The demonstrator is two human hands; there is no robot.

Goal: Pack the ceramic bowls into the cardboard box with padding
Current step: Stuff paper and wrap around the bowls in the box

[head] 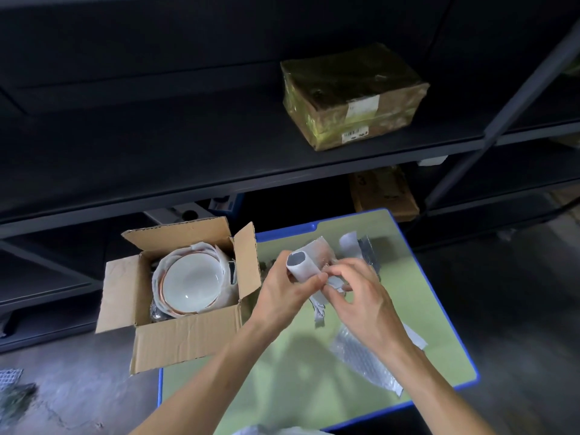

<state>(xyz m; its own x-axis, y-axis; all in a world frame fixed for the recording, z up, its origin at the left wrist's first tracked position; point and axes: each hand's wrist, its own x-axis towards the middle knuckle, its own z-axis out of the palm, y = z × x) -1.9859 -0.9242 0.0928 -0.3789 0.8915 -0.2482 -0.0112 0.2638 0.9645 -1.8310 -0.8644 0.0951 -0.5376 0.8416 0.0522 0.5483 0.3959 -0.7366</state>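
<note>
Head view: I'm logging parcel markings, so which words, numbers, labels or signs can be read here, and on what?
No text is readable.
Taped parcel on the shelf: white label and printed sticker, both too blurred to read.
Brown carton under the shelf: dark print, too blurred to read.
Open cardboard box: no print visible.
Foam padding roll: no print visible.

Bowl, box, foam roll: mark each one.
Bowl (190, 285), head view, inner bottom.
Box (185, 337), head view, front flap.
Foam roll (306, 270), head view, outer side.
</note>
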